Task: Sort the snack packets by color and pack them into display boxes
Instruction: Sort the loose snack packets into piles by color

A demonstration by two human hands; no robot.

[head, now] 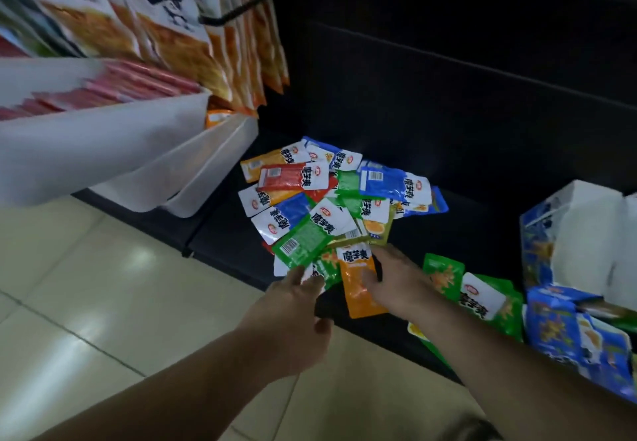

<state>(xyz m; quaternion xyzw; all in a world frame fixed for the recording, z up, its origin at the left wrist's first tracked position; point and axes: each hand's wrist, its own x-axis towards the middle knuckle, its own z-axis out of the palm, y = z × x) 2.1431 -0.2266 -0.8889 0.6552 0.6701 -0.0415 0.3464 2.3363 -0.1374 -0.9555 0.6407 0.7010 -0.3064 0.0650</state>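
My left forearm (pixel 172 382) and right forearm (pixel 517 371) fill the bottom of the view, stretched over the floor (pixel 86 285) toward the black shelf (pixel 234 244).

Left hand (pixel 293 309) is flat out, fingers straight and a bit spread, holding nothing. The tips just touch the near edge of the pile (pixel 337 199), right under a green packet (pixel 303 244) lying barcode up.

Right hand (pixel 400 285) is on the orange packet (pixel 358 289). My fingers curl onto its right edge and it looks like a pinch, though my thumb's hidden so I can't swear to it. That packet sits at the near tip of the pile, between my two hands, with its lower end close to the shelf's front edge.

The pile itself is a total mix of red, orange, blue, green and yellowish packets, all overlapping, mid-shelf.

Off to the right, apart from the pile, a green bunch (pixel 482 295) lies by the shelf edge, with my right arm crossing in front of it. Just past that stands a blue box (pixel 537 251), open and white inside. Below it there's more blue printed stuff (pixel 558 330), and I can't tell if that's box or packets.

On the left, white bins (pixel 103 151) stick out above the shelf, the upper one with red packs (pixel 138 82) in it. Orange-and-white bags (pixel 172 27) hang on hooks above them. That whole side is blurry.
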